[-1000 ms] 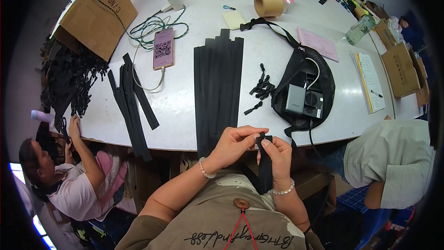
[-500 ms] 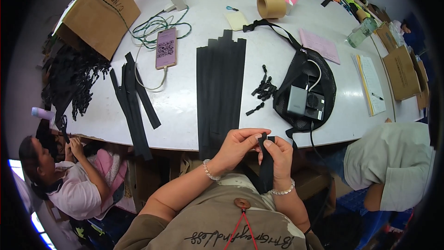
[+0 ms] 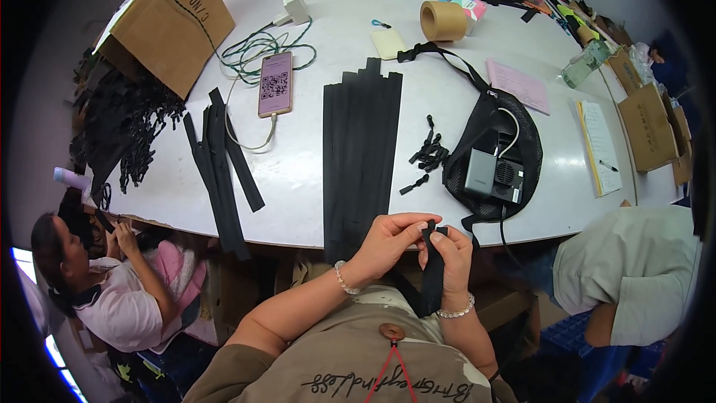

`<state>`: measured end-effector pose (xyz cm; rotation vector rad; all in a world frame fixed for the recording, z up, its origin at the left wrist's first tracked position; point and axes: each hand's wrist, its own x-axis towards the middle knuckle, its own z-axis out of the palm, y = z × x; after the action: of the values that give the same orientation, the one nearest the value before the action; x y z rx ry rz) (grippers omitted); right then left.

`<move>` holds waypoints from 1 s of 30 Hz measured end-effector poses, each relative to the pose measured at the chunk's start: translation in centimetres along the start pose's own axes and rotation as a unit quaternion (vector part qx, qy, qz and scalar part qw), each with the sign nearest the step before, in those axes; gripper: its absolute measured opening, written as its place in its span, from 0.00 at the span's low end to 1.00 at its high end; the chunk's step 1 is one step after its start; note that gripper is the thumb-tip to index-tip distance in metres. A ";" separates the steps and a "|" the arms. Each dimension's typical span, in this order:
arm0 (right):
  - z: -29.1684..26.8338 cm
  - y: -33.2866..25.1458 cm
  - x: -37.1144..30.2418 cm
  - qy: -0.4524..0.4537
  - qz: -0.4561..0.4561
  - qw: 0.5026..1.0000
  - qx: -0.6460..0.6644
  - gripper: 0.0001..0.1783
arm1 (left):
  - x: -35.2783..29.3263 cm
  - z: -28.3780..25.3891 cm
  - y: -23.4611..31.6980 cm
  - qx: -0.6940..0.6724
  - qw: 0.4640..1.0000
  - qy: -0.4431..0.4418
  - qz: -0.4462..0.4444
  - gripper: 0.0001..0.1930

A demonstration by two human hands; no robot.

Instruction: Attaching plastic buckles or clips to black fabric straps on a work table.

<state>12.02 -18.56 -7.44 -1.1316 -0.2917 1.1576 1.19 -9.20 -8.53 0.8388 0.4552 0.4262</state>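
At the table's near edge, both my hands are closed on the top end of one black zipper (image 3: 432, 280). My left hand (image 3: 384, 245) pinches it from the left with thumb and forefinger. On the other side my right hand (image 3: 453, 260) grips it, thumb on top, and the rest of the strip hangs down in front of my apron. Whether a small pull is between the fingertips cannot be made out. A flat stack of black zippers (image 3: 361, 157) lies just beyond my left hand. Small black zipper pulls (image 3: 430, 154) are scattered to its right.
Loose zippers (image 3: 216, 179) and a plugged-in phone (image 3: 275, 86) lie left, near a cardboard box (image 3: 168, 26) and a black heap (image 3: 127, 130). On the right is a black mesh bag (image 3: 528, 142) with a power bank (image 3: 481, 172). Co-workers sit at left (image 3: 123, 302) and right (image 3: 619, 269).
The view has shifted slightly, so the table's things appear a little lower and further right. Both hands keep hold of the zipper's end, with only slight finger movement.
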 end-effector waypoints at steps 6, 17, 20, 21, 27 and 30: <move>0.2 0.2 -0.2 0.008 -0.020 1.000 0.006 0.09 | 0.0 0.0 0.0 0.081 0.995 -0.008 0.064 0.12; 0.6 -0.1 0.0 0.045 -0.085 0.991 -0.090 0.07 | 0.3 0.1 0.8 0.046 0.998 -0.006 0.049 0.13; 0.8 0.0 0.1 0.064 -0.148 0.971 -0.174 0.08 | 0.3 -0.2 1.1 0.097 0.992 0.008 0.075 0.13; 0.9 -0.1 0.0 0.075 -0.187 0.952 -0.230 0.09 | 0.2 -0.3 1.2 0.160 0.982 0.014 0.102 0.13; 0.8 0.3 0.2 0.061 -0.251 0.922 -0.290 0.06 | 0.1 0.8 1.6 0.049 0.998 0.047 -0.004 0.13; 0.8 0.6 0.6 0.070 -0.258 0.917 -0.297 0.06 | 0.4 0.4 0.8 0.003 0.998 0.058 -0.009 0.10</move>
<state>11.37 -17.64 -7.76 -1.5354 -0.8175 0.5154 1.60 -8.75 -7.76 0.8175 0.5708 0.4597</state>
